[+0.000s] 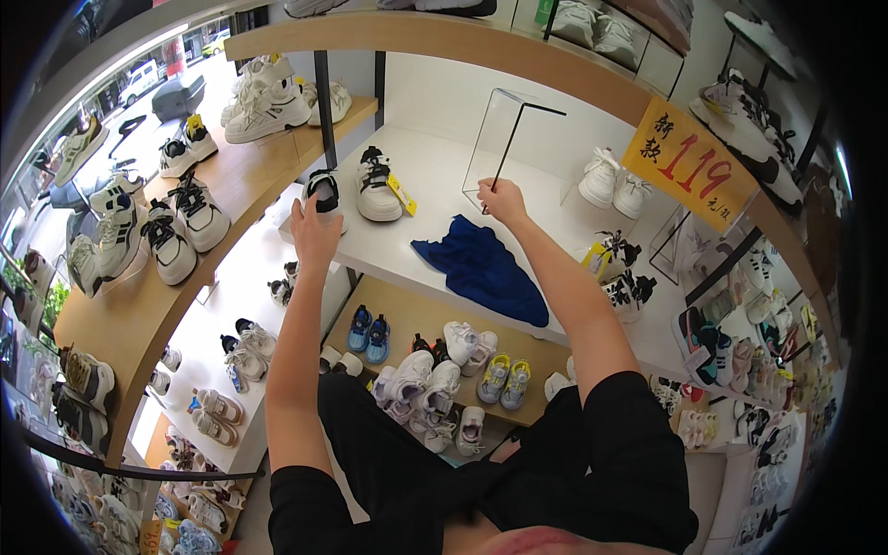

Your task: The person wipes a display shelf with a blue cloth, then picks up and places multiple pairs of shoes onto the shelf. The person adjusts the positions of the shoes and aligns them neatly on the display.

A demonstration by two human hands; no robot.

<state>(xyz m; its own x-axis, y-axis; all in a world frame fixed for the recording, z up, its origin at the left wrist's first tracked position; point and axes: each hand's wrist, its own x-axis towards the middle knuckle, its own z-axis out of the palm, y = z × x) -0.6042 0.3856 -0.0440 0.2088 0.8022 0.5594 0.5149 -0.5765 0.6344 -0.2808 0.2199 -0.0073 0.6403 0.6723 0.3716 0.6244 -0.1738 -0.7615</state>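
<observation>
My left hand (316,232) is at a white sneaker with black lining (325,191) near the left end of the white shelf, fingers spread around it; its grip cannot be told. Just right of that stands a matching white sneaker with black laces (377,187) and a yellow tag. My right hand (504,199) is closed on the lower part of a clear acrylic display stand with black edges (510,142), which is upright at the back of the shelf. A crumpled dark blue cloth (485,274) lies between my hands, near the shelf's front edge.
White sneakers (614,182) and black-and-white shoes (624,277) stand to the right. A curved wooden shelf (277,156) with sneakers is at left. Above runs a wooden shelf edge (444,31) with a yellow price sign (687,163). Several shoes (423,388) are piled below.
</observation>
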